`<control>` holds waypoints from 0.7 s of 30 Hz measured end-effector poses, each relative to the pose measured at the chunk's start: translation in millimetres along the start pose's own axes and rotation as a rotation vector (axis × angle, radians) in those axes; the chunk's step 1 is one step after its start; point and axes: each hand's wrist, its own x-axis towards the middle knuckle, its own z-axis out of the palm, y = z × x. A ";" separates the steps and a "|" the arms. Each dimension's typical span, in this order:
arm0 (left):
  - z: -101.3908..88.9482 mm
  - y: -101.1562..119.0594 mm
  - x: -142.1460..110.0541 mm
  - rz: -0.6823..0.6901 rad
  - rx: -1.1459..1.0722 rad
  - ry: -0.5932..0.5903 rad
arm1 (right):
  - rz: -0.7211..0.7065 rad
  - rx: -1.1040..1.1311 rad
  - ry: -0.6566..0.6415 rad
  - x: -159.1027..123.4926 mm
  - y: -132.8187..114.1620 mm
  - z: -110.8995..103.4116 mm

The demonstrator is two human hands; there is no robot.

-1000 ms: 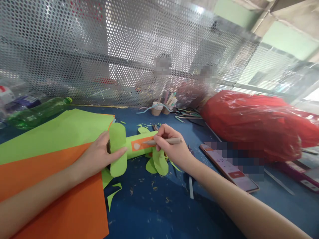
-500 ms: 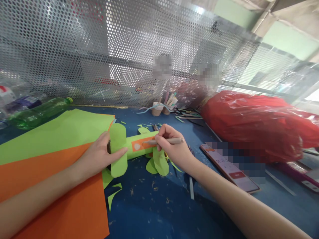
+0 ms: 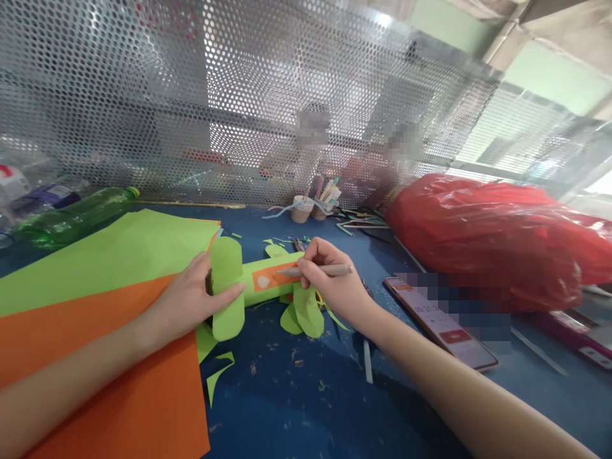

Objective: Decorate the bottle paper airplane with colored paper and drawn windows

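A green paper model [image 3: 227, 293], a tube with rounded flaps at its left end, lies on the blue table. My left hand [image 3: 198, 287] grips that end, thumb pressed on the front flap. An orange paper strip [image 3: 268, 278] runs along the tube and bears a pale round mark. Pinched in my right hand [image 3: 322, 271] is a pale pen [image 3: 335, 270], its tip at the strip, just right of the mark. Green rounded paper pieces [image 3: 306, 313] lie under my right hand; whether they join the tube is hidden.
Green paper [image 3: 143, 245] and orange paper [image 3: 157, 389] sheets lie at left, beyond them a green bottle [image 3: 71, 220]. Cups of pens [image 3: 301, 209] stand by the perforated metal screen [image 3: 258, 83]. A phone [image 3: 440, 322] and a red plastic bag [image 3: 482, 242] are at right. Green scraps [image 3: 220, 376] lie in front.
Almost nothing differs. The pen tip has shifted very slightly on the orange strip, while my left hand keeps the paper model in the same place.
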 end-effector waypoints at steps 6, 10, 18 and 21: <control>-1.3 4.3 -1.4 -0.009 0.011 -0.002 | -0.010 -0.011 -0.004 -0.6 -0.4 0.0; -2.6 9.7 -2.9 -0.026 0.005 -0.009 | -0.018 -0.013 -0.013 -1.0 -0.2 0.5; -1.0 3.9 -1.1 -0.022 0.014 0.003 | -0.027 -0.015 -0.024 -1.0 -0.5 0.3; -0.4 1.9 -1.3 -0.018 0.006 0.003 | -0.033 -0.014 -0.013 -1.0 -0.1 0.2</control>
